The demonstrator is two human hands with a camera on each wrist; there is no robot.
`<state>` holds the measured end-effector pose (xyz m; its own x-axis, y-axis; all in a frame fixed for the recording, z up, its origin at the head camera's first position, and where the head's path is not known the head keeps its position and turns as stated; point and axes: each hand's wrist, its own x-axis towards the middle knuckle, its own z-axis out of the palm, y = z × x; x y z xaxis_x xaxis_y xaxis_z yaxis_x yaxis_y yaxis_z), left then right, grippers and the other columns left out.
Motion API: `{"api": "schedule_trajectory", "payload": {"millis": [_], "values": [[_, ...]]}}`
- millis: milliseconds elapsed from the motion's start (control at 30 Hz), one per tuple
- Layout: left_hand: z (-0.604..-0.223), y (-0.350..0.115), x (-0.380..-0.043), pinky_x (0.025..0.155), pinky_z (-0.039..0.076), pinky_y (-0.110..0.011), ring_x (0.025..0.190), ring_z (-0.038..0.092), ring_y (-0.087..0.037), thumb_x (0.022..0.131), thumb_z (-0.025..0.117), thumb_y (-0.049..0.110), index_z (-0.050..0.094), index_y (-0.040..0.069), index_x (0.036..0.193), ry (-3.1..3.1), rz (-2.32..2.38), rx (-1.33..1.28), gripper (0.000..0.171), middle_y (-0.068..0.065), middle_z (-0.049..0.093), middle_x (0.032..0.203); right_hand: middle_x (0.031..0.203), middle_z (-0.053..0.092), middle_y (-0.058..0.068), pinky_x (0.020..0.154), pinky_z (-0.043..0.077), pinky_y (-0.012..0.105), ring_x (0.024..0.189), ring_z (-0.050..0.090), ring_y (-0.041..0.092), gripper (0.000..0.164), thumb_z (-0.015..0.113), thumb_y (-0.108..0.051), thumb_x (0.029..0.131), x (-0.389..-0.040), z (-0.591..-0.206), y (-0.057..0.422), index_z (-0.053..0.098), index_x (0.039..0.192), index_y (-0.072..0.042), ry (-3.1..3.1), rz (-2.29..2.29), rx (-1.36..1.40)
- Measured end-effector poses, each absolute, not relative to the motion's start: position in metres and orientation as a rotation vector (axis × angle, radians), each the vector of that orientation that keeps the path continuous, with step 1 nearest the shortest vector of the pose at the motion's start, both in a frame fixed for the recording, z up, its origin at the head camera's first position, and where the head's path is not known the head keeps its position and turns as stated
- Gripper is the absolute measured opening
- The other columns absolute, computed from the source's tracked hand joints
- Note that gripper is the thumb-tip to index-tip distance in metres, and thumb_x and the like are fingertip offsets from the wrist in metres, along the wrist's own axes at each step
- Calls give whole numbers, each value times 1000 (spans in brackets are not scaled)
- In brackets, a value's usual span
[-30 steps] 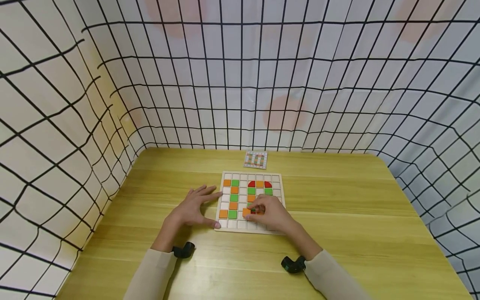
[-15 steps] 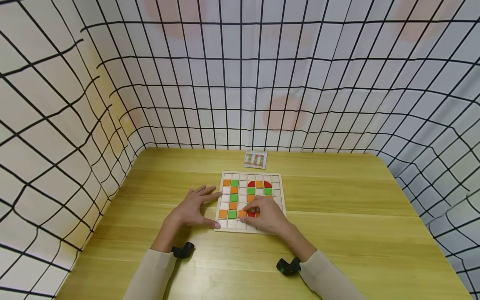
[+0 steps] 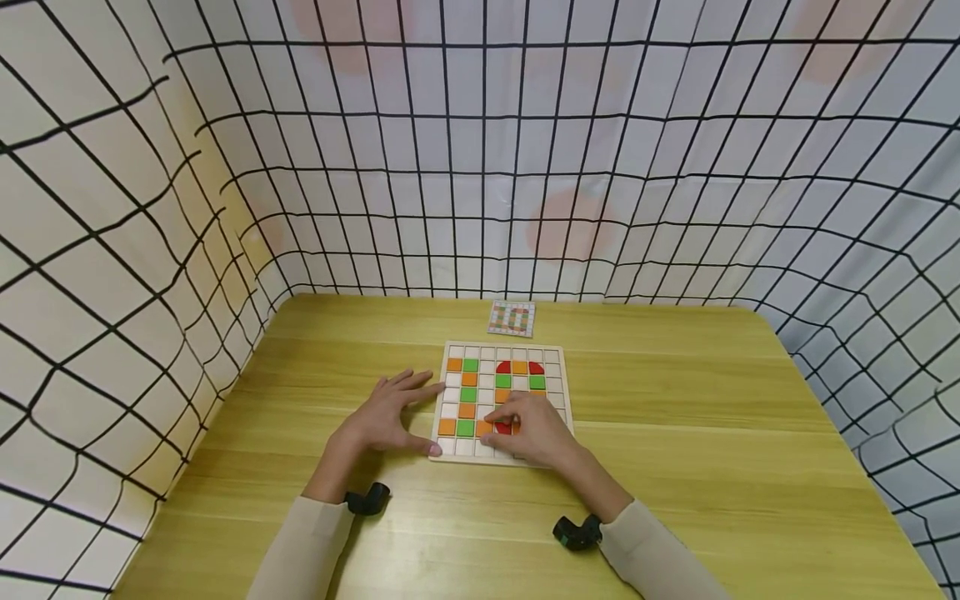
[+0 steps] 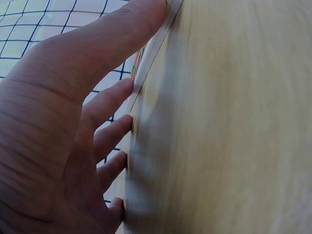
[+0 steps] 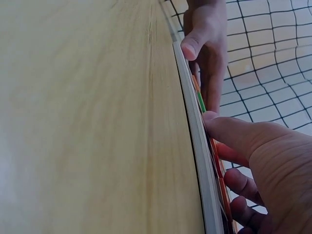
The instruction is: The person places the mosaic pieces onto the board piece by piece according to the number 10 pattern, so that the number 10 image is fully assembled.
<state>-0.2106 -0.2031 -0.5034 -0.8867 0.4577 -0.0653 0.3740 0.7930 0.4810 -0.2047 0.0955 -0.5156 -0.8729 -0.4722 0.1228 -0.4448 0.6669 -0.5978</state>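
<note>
A square grid board (image 3: 455,447) lies on the table, with orange, green and red tiles in some of its cells. My left hand (image 3: 384,415) is spread at the board's left edge, its thumb and index finger touching the rim. Over the lower part of the board, my right hand (image 3: 537,431) pinches an orange square tile (image 3: 483,427) between thumb and fingers. That tile lies in the cell right of a green tile (image 3: 464,428), and a red tile (image 3: 502,428) shows just beneath the fingers. The right hand hides several cells at the board's lower right.
Behind the board lies a small pattern card (image 3: 512,319) with a coloured grid. The wooden table (image 3: 675,400) extends on both sides. Black netting (image 3: 480,175) over white cloth encloses the back and sides.
My right hand has shifted slightly left and lowered the orange tile into the cell beside the green one. Over the last half second it stays there. My left hand has not moved.
</note>
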Motion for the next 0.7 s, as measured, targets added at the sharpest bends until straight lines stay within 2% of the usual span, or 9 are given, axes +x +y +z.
{"api": "schedule_trajectory", "payload": {"millis": [267, 467, 600, 700], "values": [[-504, -199, -215, 125, 7, -71, 159, 16, -41, 66, 85, 71, 46, 33, 156, 2799, 695, 685, 106, -6, 30, 170, 84, 63, -8, 65, 43, 23, 74, 52, 10, 35, 87, -42, 83, -207, -513, 108, 81, 110, -21, 2774, -1113, -755], [-506, -200, -216, 125, 8, -69, 159, 17, -40, 67, 85, 71, 45, 31, 157, 2786, 702, 717, 106, -6, 30, 170, 86, 63, -4, 70, 44, 26, 80, 53, 17, 28, 82, -33, 89, -213, -506, 139, 80, 112, -17, 2793, -1236, -718], [-505, -207, -213, 124, 17, -69, 158, 23, -39, 69, 85, 68, 46, 30, 157, 2781, 780, 672, 104, -6, 33, 169, 88, 62, -4, 68, 43, 26, 81, 53, 17, 28, 80, -32, 92, -214, -503, 171, 79, 115, -15, 2856, -1211, -704], [-504, -215, -209, 120, 27, -70, 155, 29, -38, 74, 82, 69, 45, 31, 157, 2788, 821, 577, 99, -4, 35, 168, 94, 62, -1, 66, 43, 26, 82, 52, 18, 34, 76, -33, 95, -216, -499, 200, 76, 123, -13, 2912, -1167, -689]]}}
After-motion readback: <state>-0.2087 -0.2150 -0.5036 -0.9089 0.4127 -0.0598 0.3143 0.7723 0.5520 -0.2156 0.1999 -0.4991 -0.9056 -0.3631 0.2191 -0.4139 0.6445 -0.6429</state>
